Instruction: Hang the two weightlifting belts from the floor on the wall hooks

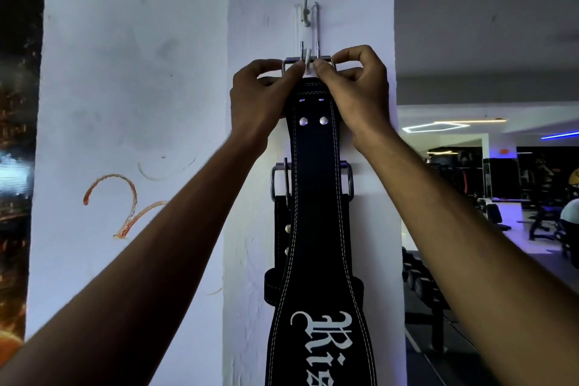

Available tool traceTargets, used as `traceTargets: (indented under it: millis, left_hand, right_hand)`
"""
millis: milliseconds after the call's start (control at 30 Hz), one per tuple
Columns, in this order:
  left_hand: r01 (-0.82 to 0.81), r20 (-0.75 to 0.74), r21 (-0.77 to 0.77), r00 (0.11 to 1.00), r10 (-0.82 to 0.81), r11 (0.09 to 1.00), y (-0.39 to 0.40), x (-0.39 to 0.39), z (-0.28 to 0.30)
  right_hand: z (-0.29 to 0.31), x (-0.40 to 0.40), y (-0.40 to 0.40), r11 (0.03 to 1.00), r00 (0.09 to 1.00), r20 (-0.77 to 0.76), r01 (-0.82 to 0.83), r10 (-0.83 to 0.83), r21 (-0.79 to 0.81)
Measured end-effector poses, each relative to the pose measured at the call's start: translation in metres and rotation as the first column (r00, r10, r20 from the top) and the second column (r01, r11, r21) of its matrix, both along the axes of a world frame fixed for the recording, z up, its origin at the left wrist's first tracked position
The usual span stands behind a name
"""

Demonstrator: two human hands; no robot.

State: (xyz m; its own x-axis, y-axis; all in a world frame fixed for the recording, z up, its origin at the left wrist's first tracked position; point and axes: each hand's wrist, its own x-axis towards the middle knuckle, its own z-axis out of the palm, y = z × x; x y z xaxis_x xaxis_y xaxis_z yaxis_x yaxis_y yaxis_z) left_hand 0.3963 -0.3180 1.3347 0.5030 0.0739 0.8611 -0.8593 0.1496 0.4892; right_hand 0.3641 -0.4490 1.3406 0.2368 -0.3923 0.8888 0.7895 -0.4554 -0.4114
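Left hand (257, 97) and right hand (354, 94) pinch front belt's (316, 197) buckle (308, 63) at hook (308, 56), frame centre-top; second belt (282, 222) hangs behind.

front belt (316, 229) cut off below, rear belt (280, 229) mostly hidden, its hook perhaps covered

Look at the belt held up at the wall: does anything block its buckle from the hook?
Nothing visible does. Both hands, left hand and right hand, hold the buckle right at the hook. The other belt hangs lower, behind.
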Motion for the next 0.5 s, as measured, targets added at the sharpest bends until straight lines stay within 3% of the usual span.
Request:
traceTargets:
  millis: [100,267,500]
  left_hand:
    - [-0.089,-0.061,-0.011,0.994,0.088,0.996,-0.005,0.004,0.006]
    - [-0.099,-0.131,-0.041,0.987,0.093,0.994,-0.012,-0.002,0.009]
    - [0.041,-0.089,-0.061,0.995,-0.046,0.997,-0.003,-0.007,-0.03]
  right_hand:
    - [0.004,0.001,0.001,1.0,0.998,-0.055,0.007,-0.006,0.011]
    - [0.012,-0.002,0.006,0.999,0.993,-0.116,0.018,-0.014,0.034]
    - [-0.026,-0.007,0.001,0.992,0.99,-0.073,-0.125,0.123,-0.019]
